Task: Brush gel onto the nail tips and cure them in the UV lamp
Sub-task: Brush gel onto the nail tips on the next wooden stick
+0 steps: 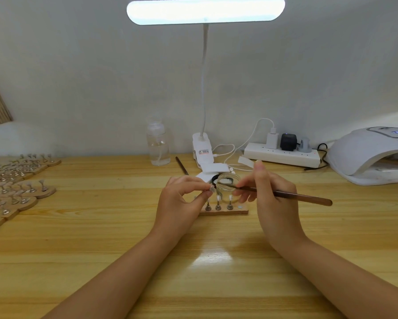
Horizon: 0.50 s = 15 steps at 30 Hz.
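A nail tip (210, 188) on its small stand is pinched between thumb and fingers of the left hand (181, 201), above the wooden holder strip (225, 212). A gel brush (285, 194) is gripped pen-fashion in the right hand (271, 194), its bristle end directed at the tip, in front of the open glass jar (228, 187). The coating step is judged under way. Steady, thin strokes are called for next, then transfer to the UV lamp (368, 155), standing well apart at the right.

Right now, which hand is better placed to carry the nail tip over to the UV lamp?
Left. The left hand already pinches the nail tip, while the right hand holds the brush. The UV lamp sits far right, so it must reach across.
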Each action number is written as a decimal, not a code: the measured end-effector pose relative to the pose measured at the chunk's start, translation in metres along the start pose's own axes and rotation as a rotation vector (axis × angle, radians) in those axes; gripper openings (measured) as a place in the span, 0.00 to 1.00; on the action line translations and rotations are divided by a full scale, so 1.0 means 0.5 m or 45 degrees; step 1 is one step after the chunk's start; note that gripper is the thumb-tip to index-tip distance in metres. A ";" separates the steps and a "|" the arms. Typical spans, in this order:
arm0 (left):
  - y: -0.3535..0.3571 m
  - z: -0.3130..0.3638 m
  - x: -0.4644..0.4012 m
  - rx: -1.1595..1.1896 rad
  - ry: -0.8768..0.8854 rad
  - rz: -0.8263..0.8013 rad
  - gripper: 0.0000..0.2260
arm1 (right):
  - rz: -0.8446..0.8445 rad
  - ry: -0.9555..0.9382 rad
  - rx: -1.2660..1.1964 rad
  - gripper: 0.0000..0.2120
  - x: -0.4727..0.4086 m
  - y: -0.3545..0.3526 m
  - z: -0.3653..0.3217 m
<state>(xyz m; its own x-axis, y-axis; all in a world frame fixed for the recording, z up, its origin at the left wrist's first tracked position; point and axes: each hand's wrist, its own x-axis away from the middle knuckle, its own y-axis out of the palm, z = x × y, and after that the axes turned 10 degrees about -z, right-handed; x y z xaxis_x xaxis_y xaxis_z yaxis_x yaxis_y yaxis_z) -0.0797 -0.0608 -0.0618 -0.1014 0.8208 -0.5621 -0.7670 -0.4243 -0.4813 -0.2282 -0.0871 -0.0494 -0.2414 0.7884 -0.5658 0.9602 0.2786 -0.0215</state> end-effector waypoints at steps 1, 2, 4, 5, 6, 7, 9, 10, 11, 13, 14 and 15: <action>0.000 0.001 0.000 0.000 0.001 0.004 0.09 | 0.015 -0.004 -0.005 0.22 -0.001 0.001 0.001; -0.001 0.002 0.000 0.002 0.001 0.010 0.10 | 0.013 -0.009 0.003 0.21 -0.001 0.001 0.002; -0.001 0.003 0.001 0.020 0.001 0.023 0.12 | -0.029 -0.024 0.035 0.20 0.002 0.002 0.002; -0.001 0.003 0.002 0.039 -0.006 0.021 0.12 | -0.054 -0.035 0.049 0.19 0.004 0.002 0.002; -0.001 0.002 0.002 0.063 -0.020 0.011 0.12 | -0.073 -0.053 0.060 0.19 0.006 0.003 0.002; -0.001 0.001 0.003 0.081 -0.037 -0.004 0.11 | -0.083 -0.079 0.082 0.19 0.007 0.003 0.003; 0.000 0.000 0.003 0.087 -0.063 -0.019 0.10 | -0.087 -0.145 0.169 0.18 0.006 0.002 0.007; 0.000 0.000 0.002 0.086 -0.072 -0.016 0.10 | -0.092 -0.175 0.214 0.18 0.005 0.002 0.008; 0.001 0.001 0.002 0.085 -0.076 -0.012 0.10 | -0.107 -0.196 0.250 0.17 0.006 0.002 0.007; 0.000 0.002 0.002 0.080 -0.067 -0.005 0.11 | -0.155 -0.202 0.285 0.18 0.008 0.003 0.009; 0.000 0.002 0.002 0.079 -0.063 -0.005 0.12 | -0.171 -0.184 0.269 0.19 0.010 0.004 0.011; 0.000 0.002 0.002 0.081 -0.062 -0.003 0.12 | -0.179 -0.160 0.230 0.20 0.011 0.005 0.010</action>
<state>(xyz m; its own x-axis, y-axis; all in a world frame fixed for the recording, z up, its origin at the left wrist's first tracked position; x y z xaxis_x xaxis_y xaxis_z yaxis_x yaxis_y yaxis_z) -0.0808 -0.0595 -0.0618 -0.1291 0.8402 -0.5266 -0.8059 -0.3984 -0.4380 -0.2263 -0.0846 -0.0569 -0.3658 0.6715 -0.6444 0.9306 0.2694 -0.2476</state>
